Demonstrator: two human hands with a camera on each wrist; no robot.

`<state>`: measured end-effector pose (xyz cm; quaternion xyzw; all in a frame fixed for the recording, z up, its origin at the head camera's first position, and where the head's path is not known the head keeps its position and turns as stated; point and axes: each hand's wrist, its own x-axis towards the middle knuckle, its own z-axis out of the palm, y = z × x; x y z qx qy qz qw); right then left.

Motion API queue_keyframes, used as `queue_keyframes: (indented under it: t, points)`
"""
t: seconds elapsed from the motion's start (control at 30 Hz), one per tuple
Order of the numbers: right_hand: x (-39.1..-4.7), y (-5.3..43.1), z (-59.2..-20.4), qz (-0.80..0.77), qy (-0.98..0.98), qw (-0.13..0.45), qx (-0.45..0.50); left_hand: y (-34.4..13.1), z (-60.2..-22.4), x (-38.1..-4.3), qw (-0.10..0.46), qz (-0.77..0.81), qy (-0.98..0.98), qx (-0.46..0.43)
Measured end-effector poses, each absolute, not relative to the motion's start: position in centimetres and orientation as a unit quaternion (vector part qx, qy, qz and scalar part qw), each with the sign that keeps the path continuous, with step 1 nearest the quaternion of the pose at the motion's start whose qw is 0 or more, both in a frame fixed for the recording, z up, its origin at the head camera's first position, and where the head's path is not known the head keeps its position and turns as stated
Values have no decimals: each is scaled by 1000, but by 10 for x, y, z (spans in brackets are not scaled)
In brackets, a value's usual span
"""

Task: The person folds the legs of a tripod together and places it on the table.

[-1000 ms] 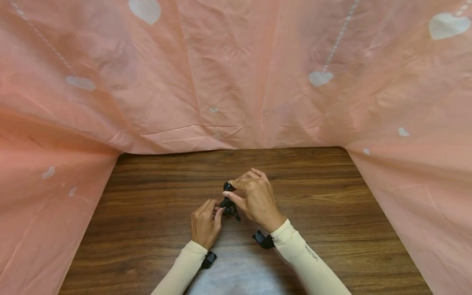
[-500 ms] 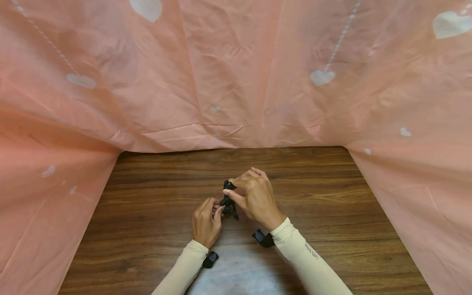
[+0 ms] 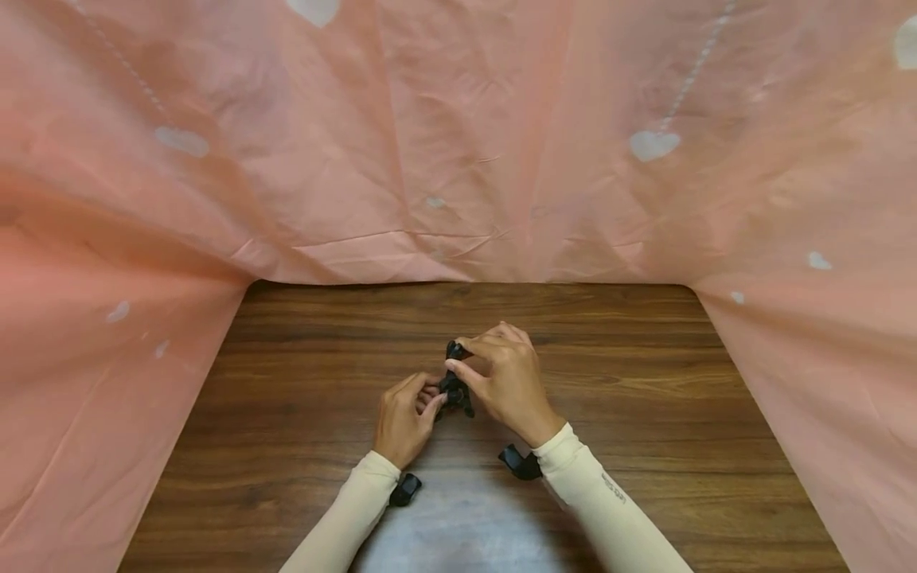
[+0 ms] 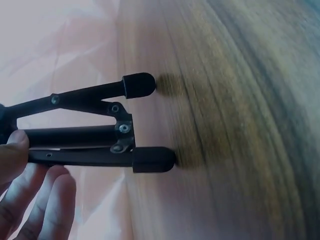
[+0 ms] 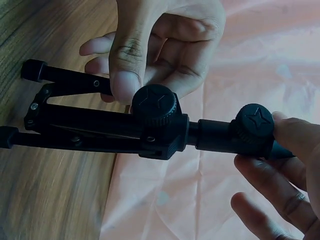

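Observation:
A small black tripod [image 3: 454, 394] is held between both hands above the table in the head view. My left hand [image 3: 403, 418] pinches it lower down, thumb on a leg beside the large star-marked knob [image 5: 154, 104] in the right wrist view. Higher up, my right hand [image 3: 512, 386] grips the top end, with thumb and fingers around the part by the smaller star-marked knob [image 5: 256, 121]. The legs stand partly spread around the centre column [image 4: 75, 136], joined to it by hinged braces. Rubber feet [image 4: 154, 159] cap them, pointing at the tabletop.
The brown wood-grain table [image 3: 301, 350] extends around the hands. Pink cloth [image 3: 458, 159] with white hearts hangs along its back and both sides. Black wrist cameras [image 3: 406, 489] are worn at the cream sleeves [image 3: 602, 493].
The head view has shifted slightly. The tripod has turned a little, so its legs show at a different angle in the head view. Both hands keep their hold.

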<state>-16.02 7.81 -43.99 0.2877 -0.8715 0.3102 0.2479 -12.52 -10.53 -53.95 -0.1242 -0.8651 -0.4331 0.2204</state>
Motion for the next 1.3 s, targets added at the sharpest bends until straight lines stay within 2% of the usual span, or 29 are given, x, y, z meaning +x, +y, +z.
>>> queue_keyframes:
  t: [0.33, 0.87, 1.3]
  points:
    - [-158, 85, -441, 326, -874, 224, 281, -118, -533, -125, 188, -429, -871, -148]
    - [-158, 112, -453, 397, -859, 207, 248, -141, -482, -137, 213, -488, -832, -155]
    - [-160, 116, -480, 400, -871, 166, 231, -134, -456, -150, 193, -524, -808, -189]
